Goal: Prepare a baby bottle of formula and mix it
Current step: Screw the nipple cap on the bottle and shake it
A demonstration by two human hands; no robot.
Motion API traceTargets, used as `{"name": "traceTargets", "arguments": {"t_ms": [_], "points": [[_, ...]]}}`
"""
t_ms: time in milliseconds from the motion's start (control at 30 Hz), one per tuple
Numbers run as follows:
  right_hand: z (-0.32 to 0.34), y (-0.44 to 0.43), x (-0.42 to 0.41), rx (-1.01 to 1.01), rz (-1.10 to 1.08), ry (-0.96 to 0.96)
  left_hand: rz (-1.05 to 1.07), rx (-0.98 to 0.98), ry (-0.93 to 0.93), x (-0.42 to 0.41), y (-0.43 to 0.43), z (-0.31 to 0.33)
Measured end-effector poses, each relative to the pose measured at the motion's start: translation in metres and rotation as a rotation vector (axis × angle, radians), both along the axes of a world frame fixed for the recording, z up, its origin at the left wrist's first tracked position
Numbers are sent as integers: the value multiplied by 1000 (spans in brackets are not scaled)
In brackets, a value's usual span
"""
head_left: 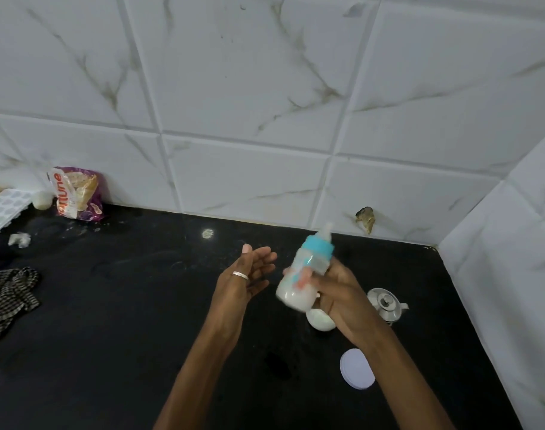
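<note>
Bottle in the right hand, being held in the air above the black counter, toward its back right corner. Gripping it round the middle, fingers curling about the clear body from behind, fingertips showing on the front. Tilting it: long axis leaning, teat pointing up and slightly right toward the tiled wall, base pointing down and left. Showing a blue collar under the teat and white milk sitting in the lower part; blurring along the whole outline.

Holding the left hand just beside the bottle and apart from it, palm facing it, fingers straight and loosely spread, gripping nothing; wearing a ring on one finger.

Lying on the counter under the right hand, a white round thing, possibly a cap, partly hidden by the wrist. Sitting just right of that, a steel pot with a knobbed lid. Lying nearer the person, a flat white disc. Resting far left against the wall, a purple packet, with a white tray beside it and a checked cloth nearer the front.
</note>
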State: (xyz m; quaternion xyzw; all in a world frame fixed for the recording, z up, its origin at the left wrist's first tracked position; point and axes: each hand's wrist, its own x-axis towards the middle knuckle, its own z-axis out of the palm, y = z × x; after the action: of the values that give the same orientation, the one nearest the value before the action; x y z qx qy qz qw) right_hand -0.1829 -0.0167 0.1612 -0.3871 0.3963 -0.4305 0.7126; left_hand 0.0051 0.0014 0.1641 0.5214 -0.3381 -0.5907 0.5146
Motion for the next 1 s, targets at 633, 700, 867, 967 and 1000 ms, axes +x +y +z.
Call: {"name": "traceTargets", "arguments": {"t_ms": [633,700,867,967,1000], "points": [[2,-9,-7,17,-188,-148,23,7,3,-3,-2,-1],[3,-10,-6,6,-224,-150,24,10,3,-3,-2,-2],[-1,-5,-11,-36,3,71,-1,6,-6,-5,-1,-2],[2,-8,-6,0,-193,-132,5,7,-10,-4,-1,-2],[1,-8,-4,-8,-180,-117,5,10,-10,-4,-1,-3]]}}
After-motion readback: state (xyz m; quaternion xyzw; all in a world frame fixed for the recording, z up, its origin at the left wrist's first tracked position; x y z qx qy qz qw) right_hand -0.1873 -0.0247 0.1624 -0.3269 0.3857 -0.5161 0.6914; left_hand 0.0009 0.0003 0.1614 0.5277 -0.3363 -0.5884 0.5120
